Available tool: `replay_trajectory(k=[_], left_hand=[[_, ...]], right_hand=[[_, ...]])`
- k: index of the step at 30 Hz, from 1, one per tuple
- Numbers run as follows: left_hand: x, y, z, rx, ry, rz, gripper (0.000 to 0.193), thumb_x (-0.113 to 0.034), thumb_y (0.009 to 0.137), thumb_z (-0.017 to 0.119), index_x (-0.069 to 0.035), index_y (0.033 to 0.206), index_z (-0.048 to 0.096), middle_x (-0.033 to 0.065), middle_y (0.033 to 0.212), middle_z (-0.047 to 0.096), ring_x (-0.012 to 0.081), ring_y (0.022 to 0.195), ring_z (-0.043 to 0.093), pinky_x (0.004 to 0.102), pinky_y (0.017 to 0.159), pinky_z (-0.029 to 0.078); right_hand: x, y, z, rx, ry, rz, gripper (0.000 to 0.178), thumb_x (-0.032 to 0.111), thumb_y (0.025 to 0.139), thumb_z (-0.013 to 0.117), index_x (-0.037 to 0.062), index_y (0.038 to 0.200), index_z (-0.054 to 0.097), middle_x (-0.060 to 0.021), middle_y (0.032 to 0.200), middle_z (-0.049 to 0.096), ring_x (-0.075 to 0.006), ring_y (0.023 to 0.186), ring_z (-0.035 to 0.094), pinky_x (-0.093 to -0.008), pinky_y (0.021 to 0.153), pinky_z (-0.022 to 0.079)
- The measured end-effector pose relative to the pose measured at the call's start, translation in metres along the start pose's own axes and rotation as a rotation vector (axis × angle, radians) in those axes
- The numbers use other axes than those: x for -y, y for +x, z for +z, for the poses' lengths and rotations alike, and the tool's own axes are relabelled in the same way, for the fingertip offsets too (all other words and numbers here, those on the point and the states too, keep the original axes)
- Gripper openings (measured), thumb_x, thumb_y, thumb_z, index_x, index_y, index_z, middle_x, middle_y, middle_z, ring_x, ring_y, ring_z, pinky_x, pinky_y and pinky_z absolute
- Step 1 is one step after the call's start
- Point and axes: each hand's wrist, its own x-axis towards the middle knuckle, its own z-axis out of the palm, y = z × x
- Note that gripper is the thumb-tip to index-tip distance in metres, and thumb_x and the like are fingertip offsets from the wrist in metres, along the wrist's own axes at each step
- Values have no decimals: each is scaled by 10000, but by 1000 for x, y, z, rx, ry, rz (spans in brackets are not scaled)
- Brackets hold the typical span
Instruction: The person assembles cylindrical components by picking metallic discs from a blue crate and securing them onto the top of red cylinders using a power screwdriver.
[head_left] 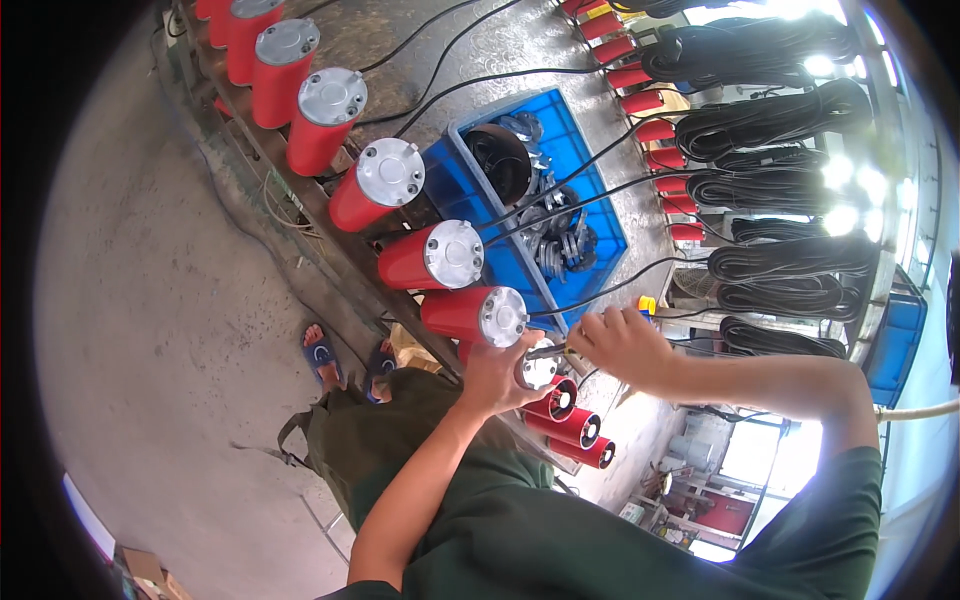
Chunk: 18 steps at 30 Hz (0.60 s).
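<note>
My left hand [488, 380] is wrapped around a red cylinder whose silver end cap [538, 372] faces right, with the thumb and fingers at the cap's edge. My right hand [622, 348] is closed around what looks like a screwdriver [548, 352]; its thin shaft reaches to the cap, and the fist hides most of the handle. Just beyond, a capped red cylinder [455, 314] stands in a row of similar ones along the bench edge. On the near side are several red cylinders [565, 428] with uncovered ends, showing a dark inside and a pale centre.
A blue divided crate [603, 195] on the metal bench [480, 50] holds loose silver parts and a dark round container [500, 165]. Black cables cross the bench to coiled black cable bundles [780, 120] on the right. Another row of red cylinders [665, 158] lies along the far side.
</note>
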Motion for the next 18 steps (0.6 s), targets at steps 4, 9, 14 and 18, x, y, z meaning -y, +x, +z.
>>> replay_trajectory(k=[4,9,14,18], left_hand=[[1,-2,3,19,-12,-26,813,-433,673,989,-230,1386,656,72,1177,763,320,1094,736,477,913,556],[3,-6,5,24,2,-58,801,-423,690,978,-240,1398,649,73,1252,747,345,1191,686,518,1014,485],[-1,-7,4,55,-18,-80,807,-399,676,981,-224,1391,652,73,1263,747,342,1192,684,521,1008,483],[-2,-2,2,7,-22,-30,798,-389,663,985,-195,1370,668,74,1258,751,329,1189,695,512,988,500]], right_hand=[[3,-6,1,-2,-119,12,242,70,865,659,64,1102,606,-38,1023,610,-136,726,528,-267,567,437],[6,-9,9,-178,-455,-76,232,54,862,653,67,1091,614,-74,1014,608,-141,689,527,-291,562,426],[6,-7,8,-54,-85,-51,223,26,847,661,72,1059,610,-10,924,572,-111,677,489,-286,539,389],[-13,-3,17,-619,-803,-257,322,50,868,740,80,1153,593,-43,974,606,-140,773,564,-320,607,453]])
